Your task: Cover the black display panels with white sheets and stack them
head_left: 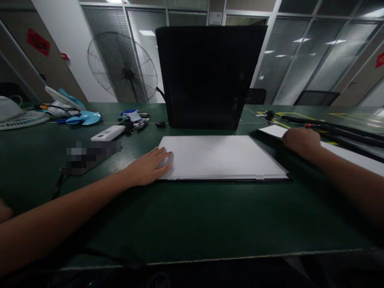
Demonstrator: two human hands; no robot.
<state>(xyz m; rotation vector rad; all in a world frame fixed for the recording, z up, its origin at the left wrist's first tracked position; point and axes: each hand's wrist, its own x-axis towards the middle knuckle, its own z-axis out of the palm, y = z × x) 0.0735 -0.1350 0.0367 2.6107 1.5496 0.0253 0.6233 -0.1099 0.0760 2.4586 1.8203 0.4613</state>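
Note:
A flat white panel (222,157) lies on the dark green table (186,220) in front of me. My left hand (151,165) rests open with its fingers flat on the panel's left edge. My right hand (300,140) is at the right, past the panel's far right corner, beside another white sheet (273,130); its fingers are curled under and hidden, so what it touches is unclear. An upright black panel (210,76) stands just behind the white one.
A white box (108,133), blue and white items (81,116) and a small fan (18,116) sit at the back left. Black rods (339,130) lie at the right. A large standing fan (123,68) is behind the table.

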